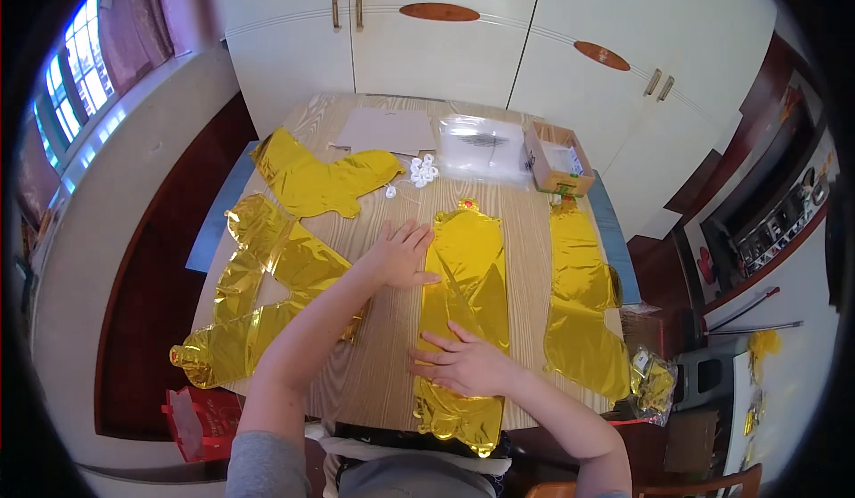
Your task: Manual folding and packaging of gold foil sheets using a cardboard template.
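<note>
A flat, folded gold foil balloon [468, 306] lies lengthwise in front of me, its near end reaching the table's front edge. My left hand [403, 256] rests at its left edge, palm down with fingers spread. Lower down, my right hand [468, 366] lies flat across the foil, fingers apart. To the left is another uninflated gold foil balloon [294, 262], wide and creased, partly hidden under my left forearm. Beyond it is a third gold foil piece [325, 177], smooth and curved. On the right side lies a long gold foil balloon [581, 297].
Small white ribbon rolls [422, 170] sit near a grey card sheet [389, 130] at the back. Beside them are clear plastic bags [484, 148] and an open cardboard box [559, 159]. White cabinets [436, 53] stand behind the wooden table [525, 231]. A red bag [203, 422] is at lower left.
</note>
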`<move>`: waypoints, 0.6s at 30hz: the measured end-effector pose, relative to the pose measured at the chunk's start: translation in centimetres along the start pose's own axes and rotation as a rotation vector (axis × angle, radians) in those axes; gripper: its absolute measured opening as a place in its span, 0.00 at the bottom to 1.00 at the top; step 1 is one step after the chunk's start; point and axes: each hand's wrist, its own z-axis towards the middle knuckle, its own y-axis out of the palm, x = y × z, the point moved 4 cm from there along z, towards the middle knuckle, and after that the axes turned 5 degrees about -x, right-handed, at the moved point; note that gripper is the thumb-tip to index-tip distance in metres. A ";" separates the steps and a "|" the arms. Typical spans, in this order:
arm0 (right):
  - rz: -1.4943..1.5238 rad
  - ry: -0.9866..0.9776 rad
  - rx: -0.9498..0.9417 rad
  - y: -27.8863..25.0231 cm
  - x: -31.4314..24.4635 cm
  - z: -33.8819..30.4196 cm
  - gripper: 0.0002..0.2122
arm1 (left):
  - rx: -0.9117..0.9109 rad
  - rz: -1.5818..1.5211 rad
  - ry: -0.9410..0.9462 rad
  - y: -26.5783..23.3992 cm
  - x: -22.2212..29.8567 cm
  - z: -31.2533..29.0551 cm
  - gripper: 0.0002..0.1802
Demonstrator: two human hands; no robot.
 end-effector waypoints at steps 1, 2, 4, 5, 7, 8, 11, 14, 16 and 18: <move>-0.001 -0.005 0.002 0.0 0.0 0.0 0.21 | 0.014 -0.018 -0.009 0.0 -0.2 0.2 0.52; -0.002 -0.010 0.004 0.0 0.0 -0.1 0.21 | 0.028 -0.036 -0.017 0.1 -0.3 0.3 0.50; -0.004 -0.013 0.012 0.1 0.0 -0.1 0.21 | 0.076 -0.073 -0.040 0.1 -0.6 0.5 0.46; -0.003 -0.012 0.019 0.3 0.0 0.0 0.21 | 0.109 -0.093 -0.054 0.1 -0.6 0.6 0.45; -0.017 -0.013 0.030 0.6 0.2 0.0 0.22 | 0.210 -0.099 -0.051 0.2 -0.7 0.8 0.44; -0.028 -0.015 0.034 0.8 0.2 -0.1 0.22 | 0.276 -0.086 -0.033 0.3 -0.6 0.5 0.43; -0.036 -0.006 0.043 0.8 0.3 -0.4 0.23 | 0.301 -0.094 0.173 0.3 1.2 -0.8 0.43; -0.034 -0.009 0.037 0.6 0.2 -0.1 0.23 | 0.205 -0.074 0.293 0.8 2.8 -2.7 0.44; -0.041 -0.012 0.026 0.6 0.1 -0.1 0.24 | 0.183 -0.070 0.297 1.1 3.2 -3.1 0.46; -0.047 -0.016 0.024 0.6 0.0 -0.1 0.25 | 0.205 -0.082 0.271 1.0 3.3 -3.2 0.49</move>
